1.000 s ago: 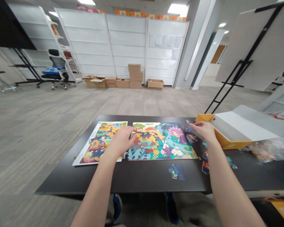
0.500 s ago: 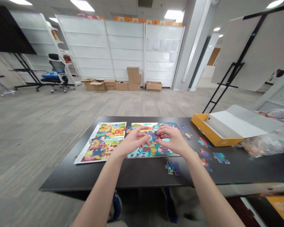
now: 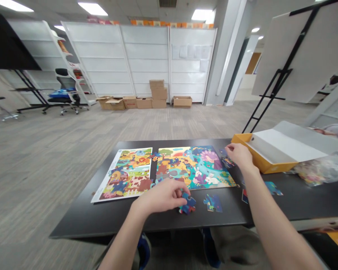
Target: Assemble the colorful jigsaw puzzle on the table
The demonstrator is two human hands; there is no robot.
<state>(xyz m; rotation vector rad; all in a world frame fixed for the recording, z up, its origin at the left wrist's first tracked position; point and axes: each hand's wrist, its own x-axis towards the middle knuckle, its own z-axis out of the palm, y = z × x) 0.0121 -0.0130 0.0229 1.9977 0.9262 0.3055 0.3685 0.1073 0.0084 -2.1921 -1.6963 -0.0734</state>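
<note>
L hand (image 3: 167, 195) is def closer: grip's pinched on a blue pc (image 3: 189, 206) at its right, just off the puzzle (image 3: 198, 165)'s near edge, w/ a loose pc (image 3: 213, 203) right of that on the tabletop (image 3: 124, 219). R hand (image 3: 239, 154)'s off right by the yellow box (image 3: 276, 168), can't tell if its grip's holding anything tbh.

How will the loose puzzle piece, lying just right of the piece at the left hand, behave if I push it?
The puzzle piece would probably slide rather than roll or tip, since it lies flat on the smooth-looking table. It looks small and thin, so it is likely light. Its knobs have a clear outline, which suggests fairly stiff card.
</note>
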